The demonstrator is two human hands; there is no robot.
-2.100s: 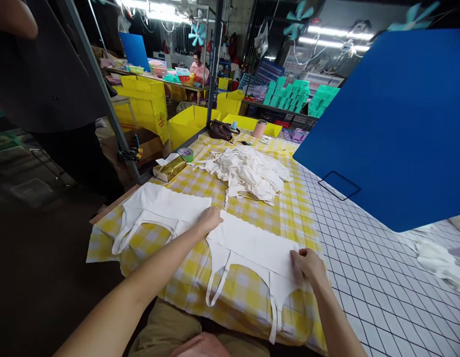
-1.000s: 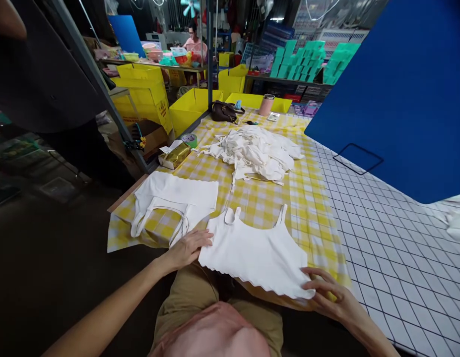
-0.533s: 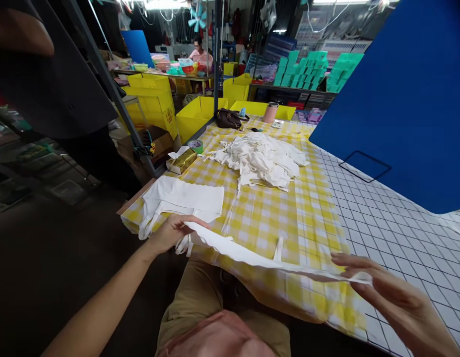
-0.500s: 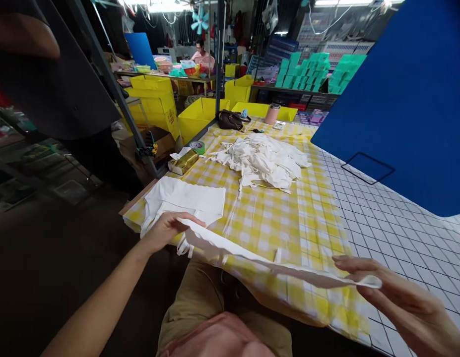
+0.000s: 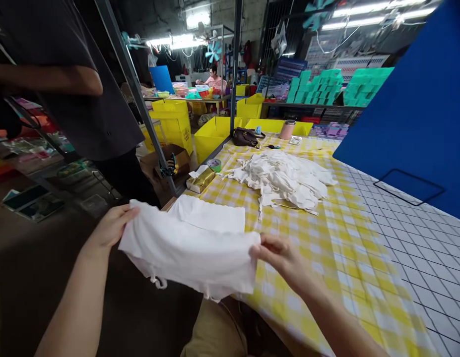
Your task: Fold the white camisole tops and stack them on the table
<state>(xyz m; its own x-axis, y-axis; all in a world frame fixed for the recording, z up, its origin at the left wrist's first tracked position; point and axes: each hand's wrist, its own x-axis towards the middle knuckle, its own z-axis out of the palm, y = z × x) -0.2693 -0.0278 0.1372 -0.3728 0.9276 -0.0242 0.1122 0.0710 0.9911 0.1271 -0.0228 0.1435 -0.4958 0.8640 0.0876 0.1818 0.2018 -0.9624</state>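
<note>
Near table edge: the yellow checked cloth drapes over the near edge of the table, which runs from near left toward near right; the person's lap sits just under it.
Open room: a bare stretch of checked cloth lies right of the hands, and farther right the white grid surface is open up to the blue board.
Left side: a slanted metal post and another person in a dark shirt stand close beyond the left edge.
Held garment: a white garment is stretched flat between both hands, lifted over the near left corner, its lower hem hanging past the table edge.
Left hand: fingers curled over the garment's left edge, pinching it.
Right hand: fingertips closed on the garment's right edge, thumb on top.
Beneath: a flat white piece lies on the cloth just behind the held one.
Far: a loose heap of white garments sits mid-table, well apart from the hands; a gold box lies at the left edge.
</note>
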